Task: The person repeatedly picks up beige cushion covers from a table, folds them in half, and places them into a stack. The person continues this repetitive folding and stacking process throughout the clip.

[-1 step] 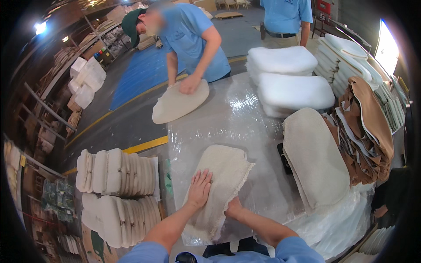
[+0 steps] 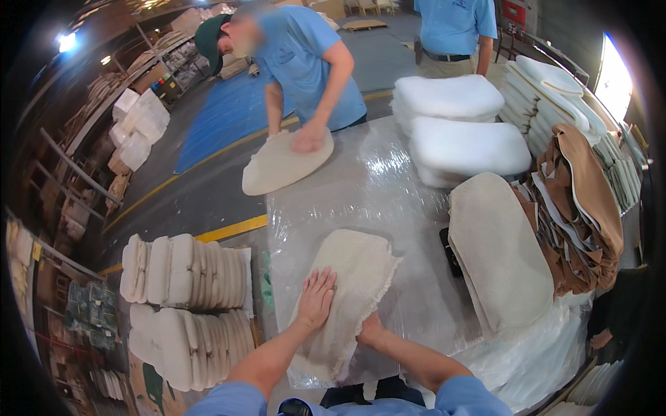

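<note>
A beige fabric cushion cover (image 2: pixel 354 260) with a frayed right edge lies before me on the plastic-wrapped table (image 2: pixel 423 277). My left hand (image 2: pixel 317 299) rests flat on top of it, fingers stretched out. At the frayed edge, lower right, is my right hand (image 2: pixel 370 329); the fabric hides its fingers, so their grip does not show. To the right lies a pile of flat beige covers (image 2: pixel 499 249), with a small black object (image 2: pixel 449 251) partly beneath its left side.
Two stacks of beige cushions (image 2: pixel 187 270) stand at my left. White padding (image 2: pixel 472 145) and folded brown material (image 2: pixel 590 201) sit on the right. Across the table, a co-worker (image 2: pixel 305 55) presses on a beige piece (image 2: pixel 284 166). Another person (image 2: pixel 454 31) stands behind.
The co-worker's hand has shifted slightly to the right over the beige piece and is blurred. My hands and the cover have hardly moved.
</note>
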`<state>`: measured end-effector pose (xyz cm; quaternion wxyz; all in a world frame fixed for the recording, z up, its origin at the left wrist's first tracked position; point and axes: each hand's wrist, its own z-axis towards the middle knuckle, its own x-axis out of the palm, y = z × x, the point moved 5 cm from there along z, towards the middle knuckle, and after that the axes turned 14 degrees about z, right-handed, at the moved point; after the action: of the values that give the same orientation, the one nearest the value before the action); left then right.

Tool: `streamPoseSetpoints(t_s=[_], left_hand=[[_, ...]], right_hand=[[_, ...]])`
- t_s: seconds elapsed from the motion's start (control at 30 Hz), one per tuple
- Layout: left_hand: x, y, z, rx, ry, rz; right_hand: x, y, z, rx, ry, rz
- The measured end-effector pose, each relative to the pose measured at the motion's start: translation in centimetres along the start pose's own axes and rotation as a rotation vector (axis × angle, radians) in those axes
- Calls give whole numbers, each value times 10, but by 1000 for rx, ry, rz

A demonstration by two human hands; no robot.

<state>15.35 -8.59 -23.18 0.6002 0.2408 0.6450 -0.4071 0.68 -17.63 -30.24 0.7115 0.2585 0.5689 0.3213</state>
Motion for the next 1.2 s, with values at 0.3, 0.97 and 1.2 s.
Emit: streamPoseSetpoints(t_s=[0.3, 0.97, 1.2], left_hand=[[-9, 8, 12, 27, 7, -168], [-6, 0, 10, 92, 89, 200], [4, -67, -41, 47, 131, 205]], right_hand=[[-23, 4, -5, -175, 388, -80], [-39, 38, -105, -83, 301, 447], [-94, -13, -119, 738, -625, 796]])
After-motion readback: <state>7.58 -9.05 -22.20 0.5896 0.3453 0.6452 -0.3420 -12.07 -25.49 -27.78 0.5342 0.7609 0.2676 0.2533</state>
